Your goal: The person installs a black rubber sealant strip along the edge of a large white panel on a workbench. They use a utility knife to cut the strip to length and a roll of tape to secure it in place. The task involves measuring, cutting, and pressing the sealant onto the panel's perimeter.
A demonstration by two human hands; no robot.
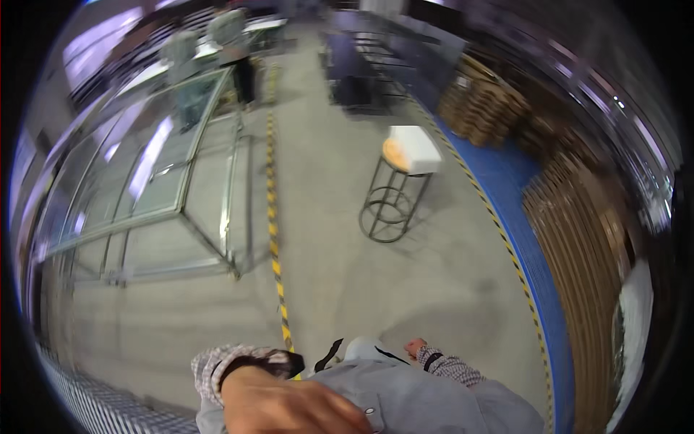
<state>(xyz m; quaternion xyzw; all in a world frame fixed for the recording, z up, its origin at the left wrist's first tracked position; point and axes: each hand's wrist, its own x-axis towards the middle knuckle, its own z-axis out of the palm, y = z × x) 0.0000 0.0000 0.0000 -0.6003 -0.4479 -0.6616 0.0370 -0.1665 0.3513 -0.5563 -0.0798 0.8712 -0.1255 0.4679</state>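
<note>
My left hand [289, 406] is bent in front of my grey shirt [426, 394], large and close at the lower edge. Its back shows, while the fingertips run out of sight or blur, so what they hold, if anything, is hidden. A checked sleeve with a dark cuff [278, 359] covers that wrist. My right hand [415, 348] hangs lower by my side, over the grey floor. It looks small and smeared, with its fingers partly turned away, and I make out no object in it. Neither hand visibly touches anything apart from, perhaps, the left against the shirt.
A metal-framed table with a glassy top [137, 159] stands left. Ahead, a round stool [390, 206] carries a white box [417, 148]. Yellow-black tape [272, 210] lines the floor. Flattened cardboard [575, 231] stacks along blue matting [531, 253] at right. Two people [230, 40] stand far left.
</note>
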